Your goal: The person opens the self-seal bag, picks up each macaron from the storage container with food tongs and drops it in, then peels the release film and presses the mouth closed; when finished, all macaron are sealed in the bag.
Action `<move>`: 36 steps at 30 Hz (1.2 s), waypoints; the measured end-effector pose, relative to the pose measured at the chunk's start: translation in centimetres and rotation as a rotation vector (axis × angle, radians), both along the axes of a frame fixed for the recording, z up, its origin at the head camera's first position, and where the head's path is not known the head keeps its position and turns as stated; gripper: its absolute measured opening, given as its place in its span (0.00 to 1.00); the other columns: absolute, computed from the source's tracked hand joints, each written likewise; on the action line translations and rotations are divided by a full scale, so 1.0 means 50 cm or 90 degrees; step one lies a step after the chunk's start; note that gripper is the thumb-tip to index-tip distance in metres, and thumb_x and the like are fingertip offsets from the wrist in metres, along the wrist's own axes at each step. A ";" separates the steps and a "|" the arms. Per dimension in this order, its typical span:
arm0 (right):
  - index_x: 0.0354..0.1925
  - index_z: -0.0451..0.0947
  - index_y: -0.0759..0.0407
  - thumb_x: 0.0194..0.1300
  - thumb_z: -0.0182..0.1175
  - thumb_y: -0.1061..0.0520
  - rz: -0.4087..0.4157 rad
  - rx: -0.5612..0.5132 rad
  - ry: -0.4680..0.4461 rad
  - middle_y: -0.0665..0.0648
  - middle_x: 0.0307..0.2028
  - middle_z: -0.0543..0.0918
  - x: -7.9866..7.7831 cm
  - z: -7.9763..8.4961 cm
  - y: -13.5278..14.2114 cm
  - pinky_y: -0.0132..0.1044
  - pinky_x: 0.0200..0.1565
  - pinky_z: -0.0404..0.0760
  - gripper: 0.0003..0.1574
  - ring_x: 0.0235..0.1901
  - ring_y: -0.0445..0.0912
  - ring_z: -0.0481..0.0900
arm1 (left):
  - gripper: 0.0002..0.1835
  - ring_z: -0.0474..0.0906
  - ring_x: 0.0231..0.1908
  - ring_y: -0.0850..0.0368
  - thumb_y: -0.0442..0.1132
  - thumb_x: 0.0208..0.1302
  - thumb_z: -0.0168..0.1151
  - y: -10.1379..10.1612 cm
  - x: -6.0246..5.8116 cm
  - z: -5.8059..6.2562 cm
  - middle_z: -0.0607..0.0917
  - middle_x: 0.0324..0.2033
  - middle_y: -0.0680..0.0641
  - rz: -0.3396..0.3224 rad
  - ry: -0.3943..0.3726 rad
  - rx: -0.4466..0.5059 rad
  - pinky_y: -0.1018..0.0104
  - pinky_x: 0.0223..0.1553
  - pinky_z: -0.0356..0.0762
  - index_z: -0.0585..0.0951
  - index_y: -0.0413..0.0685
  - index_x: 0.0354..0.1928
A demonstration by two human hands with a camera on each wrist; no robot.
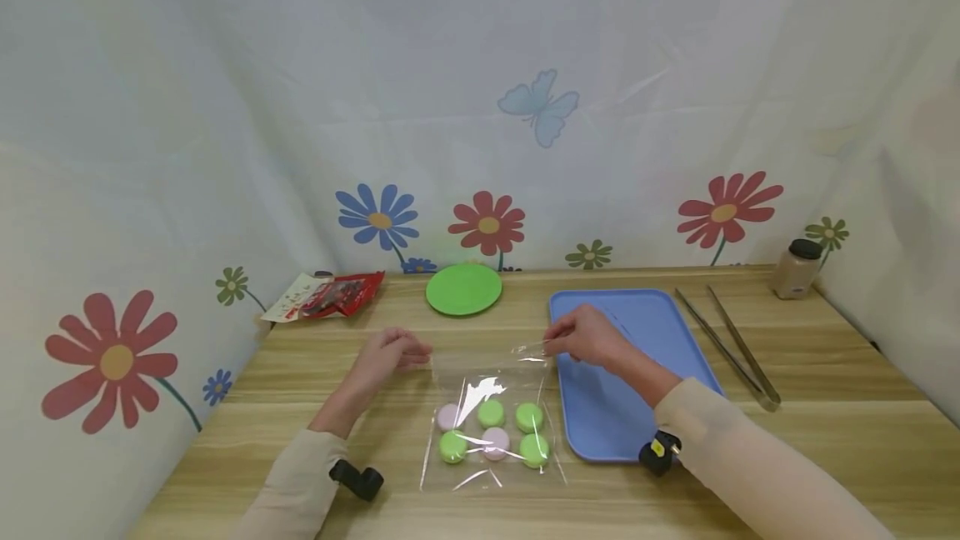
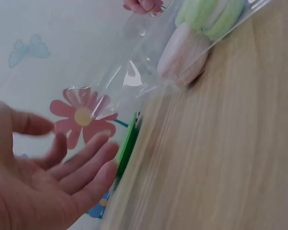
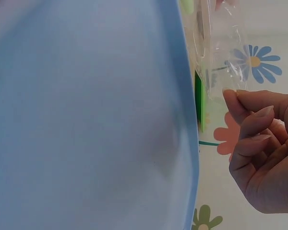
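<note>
A clear plastic bag [image 1: 487, 386] lies on the table with several green macarons [image 1: 491, 413] and pale pink macarons [image 1: 496, 443] in two rows inside it. Between thumb and forefinger, my right hand [image 1: 588, 336] pinches the upper right corner of the bag, as the right wrist view also shows. My left hand [image 1: 386, 357] is beside the upper left corner. In the left wrist view that hand [image 2: 57, 172] has its fingers spread loosely, with a gap between them and the bag's corner [image 2: 98, 112]; it holds nothing.
Right of the bag, partly under my right arm, lies a blue tray [image 1: 600, 407]. Metal tongs [image 1: 738, 348] lie beyond it, and a jar with a black lid [image 1: 797, 269] stands at the far right. Toward the back are a green plate [image 1: 464, 289] and a red packet [image 1: 341, 297].
</note>
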State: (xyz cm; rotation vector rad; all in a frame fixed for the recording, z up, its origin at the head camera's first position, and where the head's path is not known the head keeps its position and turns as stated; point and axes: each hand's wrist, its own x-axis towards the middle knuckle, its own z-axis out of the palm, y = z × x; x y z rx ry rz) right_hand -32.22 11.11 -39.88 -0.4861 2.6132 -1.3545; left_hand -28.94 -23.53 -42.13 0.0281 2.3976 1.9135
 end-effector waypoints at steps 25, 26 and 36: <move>0.44 0.87 0.65 0.60 0.71 0.60 -0.009 0.003 -0.030 0.54 0.28 0.86 -0.002 0.002 0.000 0.33 0.24 0.70 0.14 0.18 0.42 0.71 | 0.14 0.82 0.48 0.54 0.45 0.65 0.70 -0.006 0.000 -0.007 0.89 0.46 0.48 -0.041 0.030 -0.095 0.55 0.54 0.80 0.88 0.45 0.47; 0.44 0.87 0.64 0.60 0.71 0.59 -0.008 0.004 -0.029 0.55 0.28 0.86 -0.003 0.002 0.000 0.33 0.24 0.70 0.14 0.18 0.42 0.71 | 0.14 0.82 0.48 0.54 0.45 0.65 0.70 -0.005 0.000 -0.007 0.89 0.45 0.48 -0.039 0.031 -0.093 0.55 0.54 0.80 0.88 0.44 0.47; 0.43 0.87 0.63 0.60 0.72 0.58 0.018 0.012 -0.019 0.58 0.30 0.87 -0.009 0.005 0.007 0.34 0.24 0.71 0.14 0.16 0.41 0.71 | 0.14 0.82 0.45 0.53 0.47 0.63 0.71 0.011 0.000 -0.005 0.89 0.42 0.48 0.025 0.074 -0.131 0.53 0.53 0.79 0.88 0.46 0.45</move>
